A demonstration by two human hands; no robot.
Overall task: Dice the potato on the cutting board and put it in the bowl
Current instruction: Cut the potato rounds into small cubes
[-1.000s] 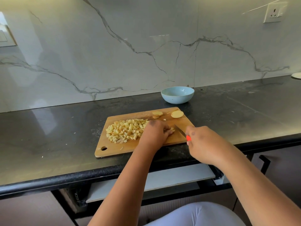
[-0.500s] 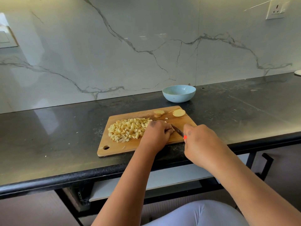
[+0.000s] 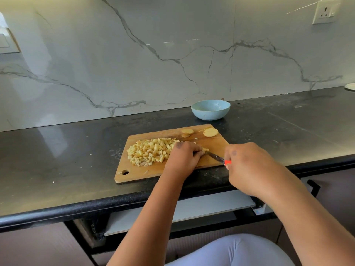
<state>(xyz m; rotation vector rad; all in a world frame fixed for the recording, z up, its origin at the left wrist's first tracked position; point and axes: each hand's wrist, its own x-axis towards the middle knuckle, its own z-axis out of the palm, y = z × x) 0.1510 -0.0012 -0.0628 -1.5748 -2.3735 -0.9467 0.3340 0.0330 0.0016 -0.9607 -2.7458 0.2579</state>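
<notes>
The blue bowl [image 3: 210, 110] holds nothing visible; the diced potato [image 3: 151, 151] lies on the cutting board [image 3: 172, 152]. The left hand [image 3: 183, 159] curls over a potato piece [image 3: 205, 149], and the right hand [image 3: 249, 166] grips the knife [image 3: 216, 156].

cutting board [image 3: 215, 144]: wood, smooth, light sheen; desk [image 3: 57, 160]: dark polished stone, glossy, faintly dusty; wall [image 3: 134, 54]: white marble with grey veins, glossy; bowl [image 3: 210, 110]: pale blue ceramic-looking, satin; knife [image 3: 216, 156]: dark metal blade, bright red plastic-looking handle; diced potato [image 3: 149, 151]: pale yellow, moist, matt
</notes>
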